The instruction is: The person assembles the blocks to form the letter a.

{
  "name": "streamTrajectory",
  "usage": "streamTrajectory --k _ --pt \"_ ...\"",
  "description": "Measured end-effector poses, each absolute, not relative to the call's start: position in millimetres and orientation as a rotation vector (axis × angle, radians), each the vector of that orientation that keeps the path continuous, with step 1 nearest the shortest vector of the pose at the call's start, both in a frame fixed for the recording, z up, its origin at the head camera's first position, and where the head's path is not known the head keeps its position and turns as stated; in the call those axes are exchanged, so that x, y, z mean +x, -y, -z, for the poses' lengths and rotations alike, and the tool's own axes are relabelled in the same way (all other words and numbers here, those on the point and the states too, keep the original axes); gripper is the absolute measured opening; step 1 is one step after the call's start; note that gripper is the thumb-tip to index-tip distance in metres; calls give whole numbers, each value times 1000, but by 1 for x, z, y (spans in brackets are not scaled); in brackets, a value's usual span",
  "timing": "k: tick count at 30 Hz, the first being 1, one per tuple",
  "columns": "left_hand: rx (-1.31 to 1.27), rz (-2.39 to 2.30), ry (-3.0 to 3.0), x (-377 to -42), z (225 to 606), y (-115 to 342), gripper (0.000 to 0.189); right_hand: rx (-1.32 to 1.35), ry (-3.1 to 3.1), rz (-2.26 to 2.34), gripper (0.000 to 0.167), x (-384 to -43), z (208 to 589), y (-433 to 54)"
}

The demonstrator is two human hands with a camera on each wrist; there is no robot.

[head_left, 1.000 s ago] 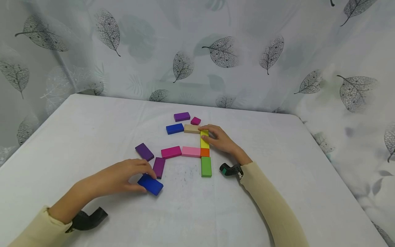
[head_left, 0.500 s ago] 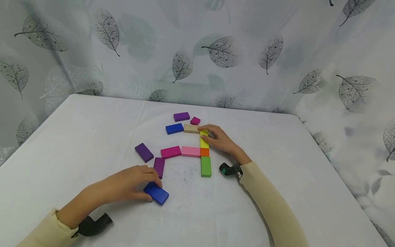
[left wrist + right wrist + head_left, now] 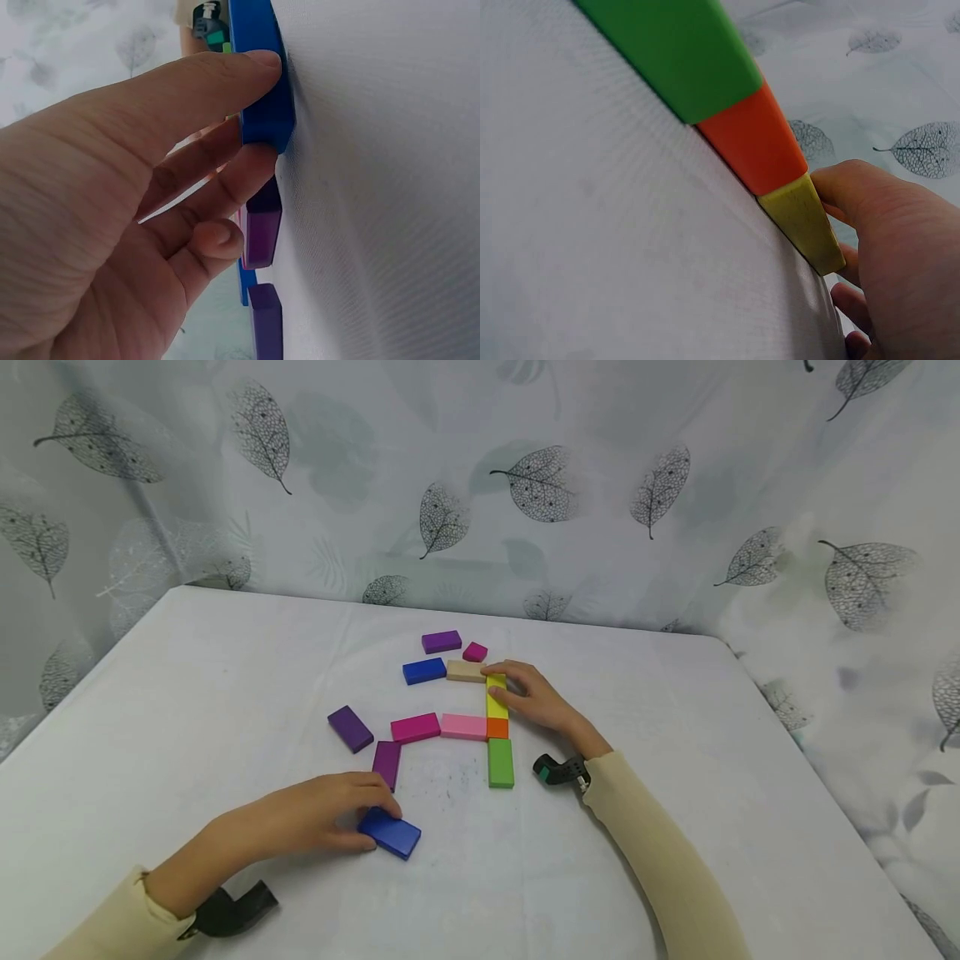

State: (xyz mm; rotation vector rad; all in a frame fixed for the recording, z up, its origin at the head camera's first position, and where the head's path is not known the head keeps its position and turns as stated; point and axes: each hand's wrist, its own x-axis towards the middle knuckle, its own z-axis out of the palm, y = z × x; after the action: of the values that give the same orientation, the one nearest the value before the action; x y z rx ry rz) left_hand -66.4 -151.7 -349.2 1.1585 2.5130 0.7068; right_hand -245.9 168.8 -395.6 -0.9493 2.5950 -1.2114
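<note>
Blue block gripped by the left hand, yellow block under the right hand

At the left of the white table, a cream sleeve and a black wrist device lead to the left hand. Its grip is partly closed, the blue block pinched between thumb and fingers, nearest of all the blocks; whether it touches the table I cannot tell. Beyond it a dark purple block lies slanted, apart from the others. Next, a plum block, partly hidden by fingers, meets a corner of the magenta block. Farther back a second blue block and a beige block lie end to end, a violet block and a small magenta piece behind them. A pink block joins the magenta block to an orange block, which sits between the yellow block and a green block in one straight line. The right hand's grip is half closed, thumb and forefinger bent against the yellow block. A second wrist device lies farther right.
</note>
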Motion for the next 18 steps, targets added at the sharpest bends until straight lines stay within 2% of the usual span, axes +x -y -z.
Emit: streamTrajectory --k 18 --pt "1281 -802 -2581 -64 360 141 28 -942 -2604 1169 39 -247 396 -170"
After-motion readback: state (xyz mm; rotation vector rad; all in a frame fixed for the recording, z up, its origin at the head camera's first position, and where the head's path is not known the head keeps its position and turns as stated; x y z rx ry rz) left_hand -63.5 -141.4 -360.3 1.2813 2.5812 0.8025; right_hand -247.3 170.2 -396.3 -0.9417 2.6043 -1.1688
